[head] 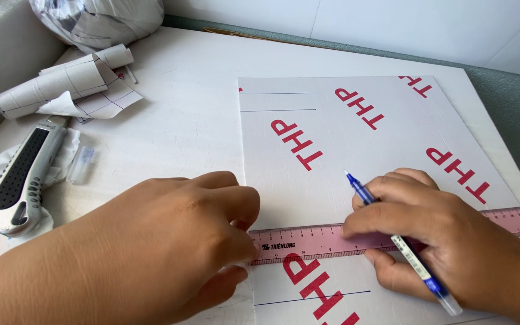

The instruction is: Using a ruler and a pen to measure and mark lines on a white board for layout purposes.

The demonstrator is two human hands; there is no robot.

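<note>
Step in hand: aligning the pink ruler (332,238) across the white sheet (356,138) before ruling a line, as I judge it. The sheet lies flat on the white counter (194,78), printed with red letters and already carrying several thin blue lines. The ruler lies crosswise on its lower part, translucent pink, flat, its right end reaching past the sheet's edge.

My left hand (170,241) is curled, fingertips pressing the ruler's left end at the sheet's left edge; it grips nothing. My right hand (416,229) presses the ruler's middle with the fingers while closed on a blue pen (401,244), tip raised clear of the sheet.

The next move calls for steady pressure on the ruler and lowering the pen tip to its upper edge.

A grey utility knife (22,180) and paper rolls (61,84) lie well apart, at left.
</note>
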